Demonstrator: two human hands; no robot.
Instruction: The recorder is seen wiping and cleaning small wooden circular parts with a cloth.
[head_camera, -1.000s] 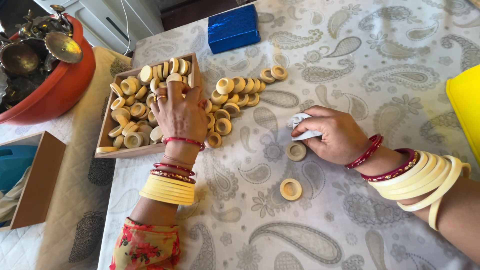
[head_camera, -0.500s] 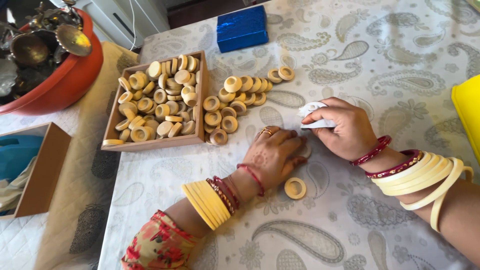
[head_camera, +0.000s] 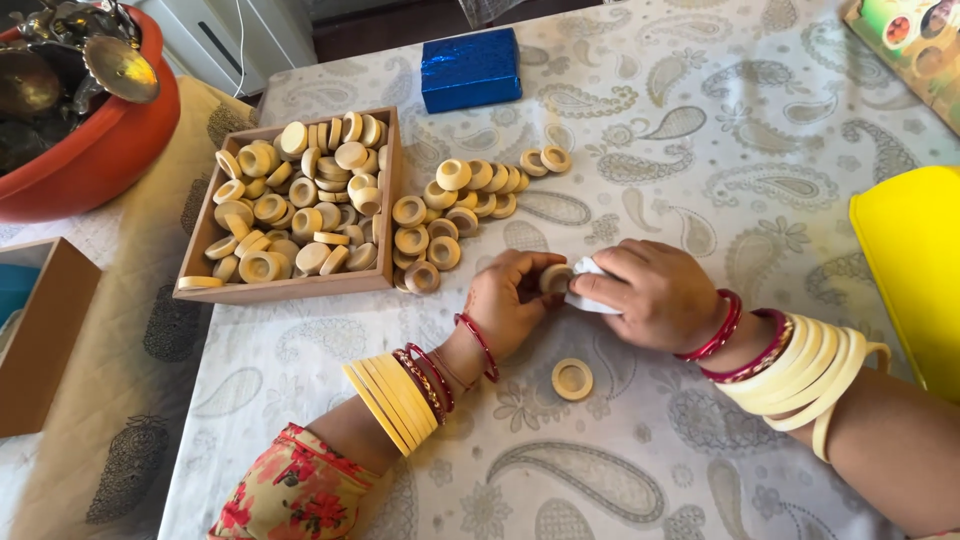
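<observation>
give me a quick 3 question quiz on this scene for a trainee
1. True or false: the wooden tray holds blue rings.
2. What does the left hand hold? A) a wooden ring B) a spoon C) a bangle
3. What does the right hand press against that ring?

Key: 1. False, they are cream wooden rings. 2. A. 3. A small white cloth.

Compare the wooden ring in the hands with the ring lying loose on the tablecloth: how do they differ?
The held ring is pinched in the left hand against the white cloth in the right hand; the loose ring is touched by nothing. The held ring is tilted and partly hidden; the loose ring lies flat, hollow up. Both are pale, round wood.
</observation>
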